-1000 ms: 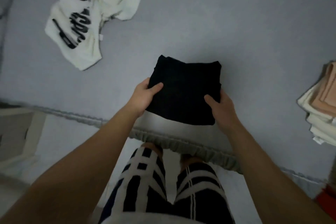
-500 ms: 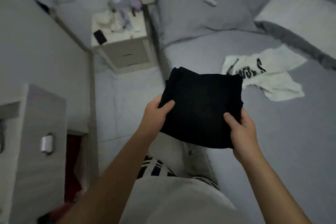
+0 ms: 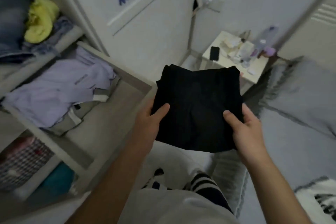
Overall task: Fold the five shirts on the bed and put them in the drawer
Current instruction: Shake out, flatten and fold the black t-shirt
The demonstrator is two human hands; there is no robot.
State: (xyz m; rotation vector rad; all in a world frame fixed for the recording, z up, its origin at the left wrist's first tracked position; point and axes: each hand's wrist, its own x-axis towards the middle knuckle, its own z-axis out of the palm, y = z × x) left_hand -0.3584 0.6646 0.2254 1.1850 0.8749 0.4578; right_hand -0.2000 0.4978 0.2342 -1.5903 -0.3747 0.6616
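Observation:
A folded black shirt (image 3: 197, 107) hangs in the air in front of me. My left hand (image 3: 151, 123) grips its left edge, thumb on top. My right hand (image 3: 245, 129) grips its right edge the same way. To the left an open drawer (image 3: 116, 112) holds lilac and grey clothes (image 3: 60, 91) in its far half; its near half shows bare bottom. A white shirt with black print (image 3: 321, 202) lies on the bed (image 3: 298, 149) at the lower right.
Shelves above the drawer hold a yellow garment (image 3: 40, 20) and jeans (image 3: 12, 14). Below it sit a checked basket (image 3: 21, 162) and a teal item (image 3: 58, 180). A white nightstand (image 3: 234, 60) with a phone (image 3: 214, 53) and small bottles stands beyond the shirt.
I have turned left from the bed toward the wardrobe, carrying the black shirt in both hands. The open drawer has come into view; the bed has slid to the right.

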